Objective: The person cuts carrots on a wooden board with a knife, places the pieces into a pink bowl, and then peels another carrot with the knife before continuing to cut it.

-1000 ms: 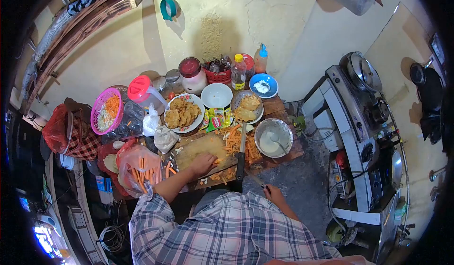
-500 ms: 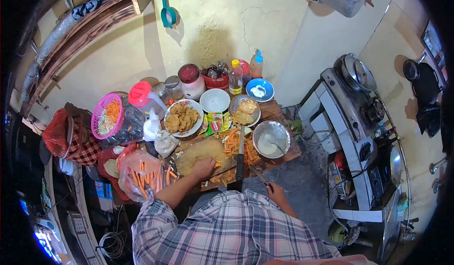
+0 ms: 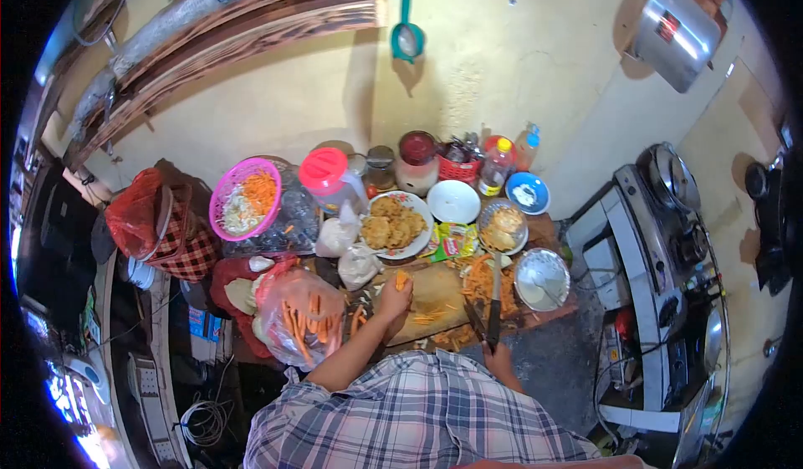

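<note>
My left hand is closed on an orange carrot piece over the left part of the wooden cutting board. My right hand grips a knife at the board's right front, its blade pointing up and left. Beside it lies a long ladle-like tool with a black handle, its round perforated head holding fried food. Thin carrot strips lie on the board, and a heap of shredded carrot is at its right.
A plate of fritters, a white bowl and a metal bowl of batter stand behind and right. At left are a bag of carrots, a pink basket and a pitcher. A stove stands far right.
The view has turned, so the scene sits further right and tilts differently. My left hand has lifted a carrot piece from the board. The knife in my right hand has come nearer the black handle.
</note>
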The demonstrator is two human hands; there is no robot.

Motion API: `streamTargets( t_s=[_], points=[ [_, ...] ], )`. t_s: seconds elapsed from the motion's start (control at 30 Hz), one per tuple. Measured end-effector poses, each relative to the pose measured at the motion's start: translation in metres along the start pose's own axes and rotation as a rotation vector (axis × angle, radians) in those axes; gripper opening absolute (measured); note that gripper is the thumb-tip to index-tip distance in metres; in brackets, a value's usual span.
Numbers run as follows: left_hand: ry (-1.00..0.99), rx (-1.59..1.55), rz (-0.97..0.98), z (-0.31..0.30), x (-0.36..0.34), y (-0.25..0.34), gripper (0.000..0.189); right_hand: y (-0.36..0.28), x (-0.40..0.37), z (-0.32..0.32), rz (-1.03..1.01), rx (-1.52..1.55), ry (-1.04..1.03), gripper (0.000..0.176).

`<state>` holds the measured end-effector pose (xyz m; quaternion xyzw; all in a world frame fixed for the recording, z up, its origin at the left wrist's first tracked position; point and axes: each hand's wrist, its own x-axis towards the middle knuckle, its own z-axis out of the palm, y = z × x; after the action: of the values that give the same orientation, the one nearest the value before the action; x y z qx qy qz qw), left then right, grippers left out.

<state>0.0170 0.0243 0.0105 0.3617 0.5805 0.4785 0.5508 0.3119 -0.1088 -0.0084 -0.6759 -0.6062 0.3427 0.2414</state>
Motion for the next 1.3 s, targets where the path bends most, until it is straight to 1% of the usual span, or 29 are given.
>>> streamTargets(
  t_s=[0.03,0.07,0.1,0.17,0.2,0.23,0.3,0.33,0.37,0.4,0.43,0.5,0.57,0.6,0.63,0.7,0.73,0.77,0.83,0.87,0.97,1.0,1.03,1.07,1.1,1.13,1.2,1.23,1.3],
  points=[
    [0.016,-0.004,0.002,-0.017,0.005,0.008,0.012,-0.004,0.001,0.007,0.116,0.088,-0.011,0.031],
    [0.032,-0.05,0.04,-0.035,0.006,0.028,0.011,-0.009,0.001,0.016,0.234,0.175,-0.022,0.032],
    [0.049,-0.095,0.079,-0.055,0.007,0.048,0.011,-0.018,0.002,0.025,0.225,0.174,-0.034,0.032],
    [0.106,-0.236,-0.006,-0.101,0.013,0.081,0.012,-0.042,0.003,0.04,0.02,-0.016,0.207,0.032],
    [0.154,-0.248,0.065,-0.129,0.02,0.091,0.012,-0.06,0.01,0.032,0.058,0.079,0.017,0.034],
    [0.199,-0.259,0.134,-0.157,0.027,0.101,0.012,-0.061,0.016,0.042,0.047,0.082,0.012,0.034],
    [0.311,-0.098,0.178,-0.209,0.045,0.128,0.012,-0.062,0.019,0.062,-0.082,0.103,0.141,0.033],
    [0.369,-0.132,0.189,-0.228,0.051,0.144,0.014,-0.088,0.016,0.056,-0.048,0.15,0.101,0.032],
    [0.424,-0.167,0.207,-0.247,0.061,0.162,0.016,-0.088,0.02,0.062,-0.051,0.15,0.108,0.032],
    [0.468,-0.116,0.178,-0.267,0.073,0.174,0.017,-0.086,0.022,0.07,-0.047,0.093,0.114,0.03],
    [0.51,-0.061,0.144,-0.289,0.082,0.182,0.018,-0.085,0.021,0.077,-0.036,0.038,0.119,0.029],
    [0.48,-0.059,0.125,-0.349,0.142,0.162,0.017,-0.08,0.021,0.092,-0.029,0.068,0.137,0.03],
    [0.455,-0.063,0.131,-0.378,0.178,0.153,0.021,-0.079,0.014,0.102,-0.012,0.095,0.157,0.031],
    [0.449,-0.074,0.136,-0.382,0.188,0.155,0.025,-0.086,0.009,0.104,-0.013,0.183,0.183,0.03],
    [0.435,-0.07,0.131,-0.386,0.197,0.157,0.025,-0.092,0.006,0.106,-0.017,0.27,0.21,0.028],
    [0.391,-0.258,0.017,-0.39,0.211,0.164,0.023,-0.08,0.001,0.111,0.012,0.267,0.208,0.028],
    [0.424,0.006,-0.046,-0.402,0.216,0.17,0.025,-0.074,-0.002,0.114,0.03,0.265,0.197,0.027],
    [0.414,0.008,-0.051,-0.399,0.219,0.173,0.025,-0.075,-0.006,0.115,0.04,0.263,0.204,0.027],
    [0.475,-0.144,0.006,-0.392,0.227,0.178,0.027,-0.075,-0.008,0.113,0.126,0.254,0.218,0.028],
    [0.468,-0.147,-0.001,-0.385,0.223,0.182,0.027,-0.076,-0.009,0.111,0.133,0.248,0.222,0.028],
    [0.586,0.072,0.092,-0.365,0.205,0.192,0.069,-0.073,-0.009,0.111,0.115,0.271,0.265,0.028],
    [0.58,0.141,0.164,-0.369,0.211,0.186,0.07,-0.069,-0.009,0.11,0.098,0.225,0.269,0.028],
    [0.579,0.139,0.161,-0.367,0.209,0.179,0.07,-0.065,-0.009,0.109,0.078,0.181,0.273,0.028],
    [0.65,0.354,0.288,-0.358,0.196,0.182,0.068,-0.084,-0.011,0.096,0.132,0.246,0.214,0.03],
    [0.712,0.573,0.415,-0.348,0.183,0.185,0.066,-0.082,-0.01,0.093,0.136,0.244,0.215,0.03],
    [0.706,0.574,0.412,-0.337,0.17,0.187,0.066,-0.077,-0.01,0.091,0.121,0.233,0.22,0.03],
    [0.745,0.535,0.7,-0.31,0.145,0.188,0.056,-0.076,-0.015,0.082,0.133,0.18,0.231,0.032],
    [0.725,0.535,0.7,-0.291,0.131,0.189,0.056,-0.066,-0.016,0.079,0.148,0.18,0.244,0.032],
    [0.739,0.789,0.983,-0.241,0.088,0.189,0.049,-0.048,-0.013,0.076,0.073,0.175,0.288,0.033]
  ],
)
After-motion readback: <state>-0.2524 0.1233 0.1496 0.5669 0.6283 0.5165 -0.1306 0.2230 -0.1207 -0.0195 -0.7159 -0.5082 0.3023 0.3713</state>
